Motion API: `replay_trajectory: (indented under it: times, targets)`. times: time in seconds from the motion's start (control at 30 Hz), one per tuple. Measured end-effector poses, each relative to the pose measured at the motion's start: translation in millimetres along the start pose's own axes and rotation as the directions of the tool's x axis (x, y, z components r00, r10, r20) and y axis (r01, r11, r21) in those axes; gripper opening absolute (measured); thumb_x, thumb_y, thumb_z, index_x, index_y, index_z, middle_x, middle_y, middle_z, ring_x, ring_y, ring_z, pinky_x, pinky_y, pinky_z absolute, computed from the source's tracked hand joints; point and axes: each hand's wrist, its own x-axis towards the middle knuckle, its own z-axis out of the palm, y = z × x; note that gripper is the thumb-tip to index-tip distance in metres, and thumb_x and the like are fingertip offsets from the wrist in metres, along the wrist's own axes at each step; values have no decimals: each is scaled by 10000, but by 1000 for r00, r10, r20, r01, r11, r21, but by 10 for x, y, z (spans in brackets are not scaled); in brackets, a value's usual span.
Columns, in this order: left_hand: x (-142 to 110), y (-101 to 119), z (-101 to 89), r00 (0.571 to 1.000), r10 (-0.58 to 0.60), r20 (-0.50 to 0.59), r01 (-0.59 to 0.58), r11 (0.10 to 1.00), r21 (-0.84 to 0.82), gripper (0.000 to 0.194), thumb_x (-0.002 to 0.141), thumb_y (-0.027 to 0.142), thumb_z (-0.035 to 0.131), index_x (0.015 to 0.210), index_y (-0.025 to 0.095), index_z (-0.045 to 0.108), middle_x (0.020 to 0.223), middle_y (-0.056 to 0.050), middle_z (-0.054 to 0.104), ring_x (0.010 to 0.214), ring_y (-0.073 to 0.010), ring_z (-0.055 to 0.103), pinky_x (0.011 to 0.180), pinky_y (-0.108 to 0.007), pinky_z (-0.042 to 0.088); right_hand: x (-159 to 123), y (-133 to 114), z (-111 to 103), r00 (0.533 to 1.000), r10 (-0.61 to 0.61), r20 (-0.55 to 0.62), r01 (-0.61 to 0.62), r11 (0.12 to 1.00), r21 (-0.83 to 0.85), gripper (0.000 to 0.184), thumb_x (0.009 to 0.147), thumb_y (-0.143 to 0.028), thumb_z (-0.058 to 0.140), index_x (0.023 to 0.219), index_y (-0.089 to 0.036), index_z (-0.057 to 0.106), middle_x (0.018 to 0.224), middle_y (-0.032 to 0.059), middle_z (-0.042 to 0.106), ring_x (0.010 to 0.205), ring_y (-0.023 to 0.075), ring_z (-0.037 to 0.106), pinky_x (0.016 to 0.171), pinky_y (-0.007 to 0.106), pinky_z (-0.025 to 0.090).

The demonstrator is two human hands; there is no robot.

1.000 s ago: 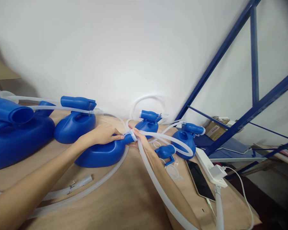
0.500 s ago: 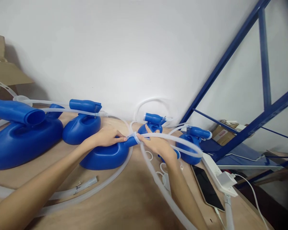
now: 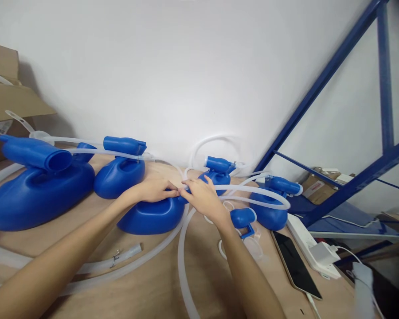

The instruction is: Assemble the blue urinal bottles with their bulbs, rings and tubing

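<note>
A blue plastic bottle [image 3: 154,217] with a moulded handle lies on the table in front of me. My left hand [image 3: 154,190] rests over its top, thumb and fingers closed on it beside the neck. My right hand [image 3: 204,199] is bent over the bottle's mouth, its fingertips closed there and meeting the left ones. The right hand covers most of the neck and whatever fitting is on it. A pale clear hose [image 3: 183,261] runs down from beneath the right hand, and another hose loop [image 3: 269,199] extends right behind it.
More blue bottles with hoses stand left [image 3: 36,199], behind [image 3: 119,177] and right [image 3: 269,208]. A small blue spout piece [image 3: 242,217] and white rings lie right of my right forearm. Beyond are a phone [image 3: 295,263], a power strip [image 3: 314,248], a blue rack [image 3: 322,84] and a cardboard box [image 3: 16,104].
My right hand has turned and come over the bottle's mouth, covering the white part seen there before. The hanging hose has swung left. The whole scene has shifted slightly right in view.
</note>
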Motion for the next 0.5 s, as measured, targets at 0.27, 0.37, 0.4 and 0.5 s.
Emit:
replay_trajectory:
  times: [0.27, 0.37, 0.4, 0.5]
  targets:
    - [7, -1, -17, 999, 11, 49, -7, 995, -98, 417, 1046, 476, 458, 1095, 230, 791, 1082, -26, 811, 950, -202, 717, 786, -248, 446, 38, 67, 14, 998, 64, 12, -65, 996, 53, 368, 1017, -352, 497, 1265, -281, 759, 1295, 46, 771, 1256, 268, 683, 1025, 358, 478]
    - [3, 20, -27, 997, -31, 71, 37, 996, -84, 434, 1046, 483, 451, 1078, 219, 793, 1011, -27, 809, 879, -191, 707, 745, -243, 439, 61, 71, 46, 997, 76, -2, -75, 995, 64, 336, 997, -372, 526, 1181, -301, 798, 1228, 27, 798, 1207, 262, 708, 982, 348, 497]
    - [-1, 30, -33, 997, -38, 74, 44, 996, -78, 431, 1045, 482, 453, 1079, 222, 795, 986, -21, 806, 858, -185, 703, 734, -239, 436, 71, 69, 55, 996, 87, -8, -86, 994, 61, 339, 996, -375, 525, 1175, -300, 803, 1218, 28, 802, 1199, 265, 712, 972, 352, 502]
    - [-14, 59, -49, 996, -58, 68, 62, 997, -55, 405, 1042, 475, 463, 1113, 253, 794, 891, 9, 793, 792, -165, 686, 704, -224, 427, 87, 48, 66, 992, 122, -10, -121, 991, 61, 347, 989, -354, 522, 1193, -310, 799, 1238, 20, 796, 1217, 263, 706, 981, 360, 507]
